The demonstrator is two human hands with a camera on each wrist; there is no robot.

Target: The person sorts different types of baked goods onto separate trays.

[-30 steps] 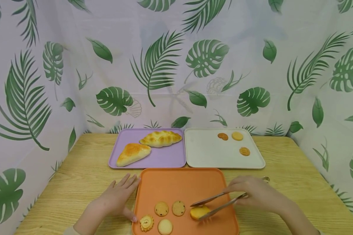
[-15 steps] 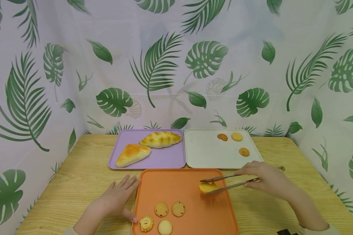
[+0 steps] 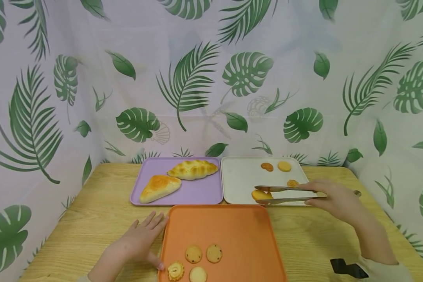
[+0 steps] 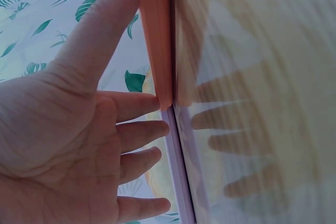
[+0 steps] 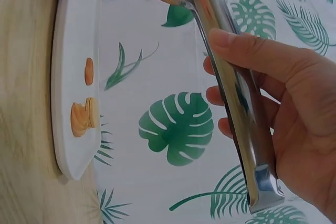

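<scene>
My right hand grips metal tongs, thumb on one side and fingers on the other. Between the tong tips is a yellow-orange pastry, held over the near edge of the white tray. On that tray lie a brown cookie, a pale round cookie and a swirled cookie, the last partly behind the tongs. My left hand is spread at the left edge of the orange tray, its thumb and fingertips right at the rim.
Two round cookies with dark bits, a plain round cookie and a ruffled cookie lie on the orange tray's near left. A purple tray behind holds a triangular bread and a braided loaf. A leaf-print curtain surrounds the wooden table.
The pastry, held in the tongs by my right hand, has risen from the orange tray and travelled away and right to the white tray. My left hand stays in place.
</scene>
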